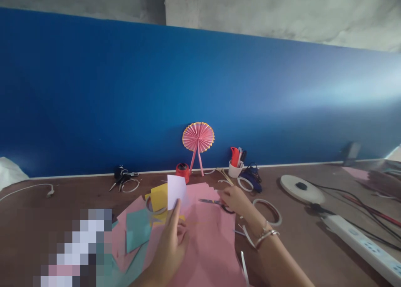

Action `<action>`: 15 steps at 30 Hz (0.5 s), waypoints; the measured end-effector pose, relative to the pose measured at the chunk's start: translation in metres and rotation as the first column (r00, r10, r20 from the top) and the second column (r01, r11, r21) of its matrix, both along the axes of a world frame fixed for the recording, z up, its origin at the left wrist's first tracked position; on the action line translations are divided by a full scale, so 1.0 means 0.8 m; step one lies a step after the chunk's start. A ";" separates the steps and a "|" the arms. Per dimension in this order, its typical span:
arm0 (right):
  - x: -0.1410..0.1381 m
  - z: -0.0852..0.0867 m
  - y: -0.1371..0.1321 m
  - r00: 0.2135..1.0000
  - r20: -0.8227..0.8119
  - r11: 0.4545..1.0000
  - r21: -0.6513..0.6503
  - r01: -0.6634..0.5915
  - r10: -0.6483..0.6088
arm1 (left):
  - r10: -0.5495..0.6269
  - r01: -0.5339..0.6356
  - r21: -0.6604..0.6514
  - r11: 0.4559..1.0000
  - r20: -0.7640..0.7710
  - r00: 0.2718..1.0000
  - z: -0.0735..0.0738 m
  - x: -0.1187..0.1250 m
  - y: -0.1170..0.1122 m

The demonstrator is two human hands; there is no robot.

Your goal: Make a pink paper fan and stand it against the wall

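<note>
My left hand (171, 241) holds a small pale lilac sheet of paper (176, 190) upright by its lower edge, between its fingers. To the right, my right hand (235, 200) is closed at the dark handles of a pair of scissors (210, 201), whose blades point left toward the paper. Beneath both hands lie large pink paper sheets (216, 241). Left of my left hand are yellow paper pieces (159, 195), a teal paper square (138, 230) and a roll of tape (150, 208) resting over the yellow.
At the back, a pink pleated paper fan (198, 137) leans against the blue partition (94, 90), beside a red tape roll (182, 172). A white cup (234, 170) holds pens. A tape ring (275, 216), a round white object (300, 189) and a power strip (360, 243) lie right.
</note>
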State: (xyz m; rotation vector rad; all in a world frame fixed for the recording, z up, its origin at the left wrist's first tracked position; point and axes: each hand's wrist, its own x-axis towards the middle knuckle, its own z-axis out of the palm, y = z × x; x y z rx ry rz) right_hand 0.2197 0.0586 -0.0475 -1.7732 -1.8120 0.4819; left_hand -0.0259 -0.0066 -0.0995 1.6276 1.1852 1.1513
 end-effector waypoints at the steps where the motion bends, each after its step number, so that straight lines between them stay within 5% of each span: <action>1: 0.001 0.000 0.001 1.000 0.008 1.000 0.013 0.004 -0.004 | 0.006 -0.006 0.015 1.000 -0.001 1.000 0.001 0.000 0.000; 7: 0.010 -0.004 0.002 0.993 0.097 0.998 0.033 0.059 -0.062 | 0.055 -0.055 0.073 0.996 0.010 0.998 0.003 -0.001 0.000; 15: 0.010 -0.011 -0.013 0.949 0.313 0.995 -0.101 -0.003 0.035 | 0.101 -0.107 0.128 0.986 0.054 0.993 0.005 -0.003 0.003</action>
